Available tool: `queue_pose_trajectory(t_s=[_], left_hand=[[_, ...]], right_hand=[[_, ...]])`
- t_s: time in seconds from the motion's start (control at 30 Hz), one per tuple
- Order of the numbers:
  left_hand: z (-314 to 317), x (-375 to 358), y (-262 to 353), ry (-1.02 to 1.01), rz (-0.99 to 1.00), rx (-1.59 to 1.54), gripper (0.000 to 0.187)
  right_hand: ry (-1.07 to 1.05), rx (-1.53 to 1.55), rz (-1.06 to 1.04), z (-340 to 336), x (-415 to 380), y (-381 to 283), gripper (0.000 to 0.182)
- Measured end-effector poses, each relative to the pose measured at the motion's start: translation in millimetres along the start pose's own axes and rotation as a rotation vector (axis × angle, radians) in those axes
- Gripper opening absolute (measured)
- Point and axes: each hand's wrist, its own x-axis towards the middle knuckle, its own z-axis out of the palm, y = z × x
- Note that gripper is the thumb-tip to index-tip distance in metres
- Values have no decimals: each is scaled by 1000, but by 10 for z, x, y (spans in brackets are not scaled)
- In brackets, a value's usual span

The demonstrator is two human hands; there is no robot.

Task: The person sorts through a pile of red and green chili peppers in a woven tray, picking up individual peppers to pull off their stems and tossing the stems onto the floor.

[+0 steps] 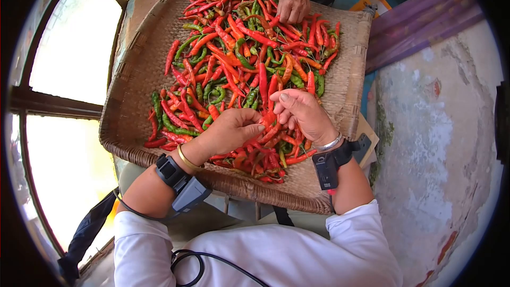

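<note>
Red and green peppers [236,69] lie heaped in the woven tray [349,85] before you, covering its middle and reaching toward the far side. Your left hand [234,127] and right hand [304,114] come together over the near part of the heap, probably so both sets of fingers can work at one spot. Your left thumb and fingertips stand in a narrow pinch by a red pepper; your right fingers curl inward below the thumb. Whether either hand holds a pepper, I cannot tell. The tray's raised rim likely keeps the heap from spilling. At the far right, another person's hand [294,2] reaches into the peppers. They are glossy, slim and tapered, some straight, some curled, against coarse tan weave and a thick, ropy near rim.
</note>
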Motion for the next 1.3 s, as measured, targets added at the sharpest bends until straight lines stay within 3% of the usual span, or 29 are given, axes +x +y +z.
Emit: queue_pose_trajectory(t_s=[0.03,0.17,0.3,0.57,0.7,0.77,0.8,0.9,0.97,1.03,1.07,1.1,1.17,1.3], left_hand=[[-5,-3,-1,6,-14,-20,14],[-27,-14,90,81,-56,-162,15],[-16,17,35,133,51,-301,17],[40,-2,-38,23,20,-114,15],[53,12,-63,-88,-16,-22,16],[28,5,-104,-88,20,368,17],[22,0,-94,-89,16,365,17],[30,8,-68,-106,17,500,18],[24,6,-133,-18,164,531,17],[21,5,-103,-42,116,551,18],[23,9,-92,-67,69,570,19],[27,8,-93,-66,70,569,19],[37,3,-96,-44,129,585,18],[53,20,-89,5,188,575,18]], right_hand=[[-5,-105,-9,23,-9,-11,34],[112,-24,-40,-52,14,60,33],[14,-52,51,-16,-6,16,31],[-70,274,190,100,26,116,15],[69,364,103,-65,57,45,13],[207,378,30,-134,104,-10,13],[120,509,-131,-147,135,-73,15],[234,699,-220,-83,95,-296,21],[128,605,-216,-255,108,-122,30],[86,-236,-16,-313,137,-44,31],[73,-584,-133,-359,191,127,29],[73,-586,-133,-304,157,106,29],[143,-1440,-150,-160,55,45,26],[162,-1530,-270,-157,58,198,21]])
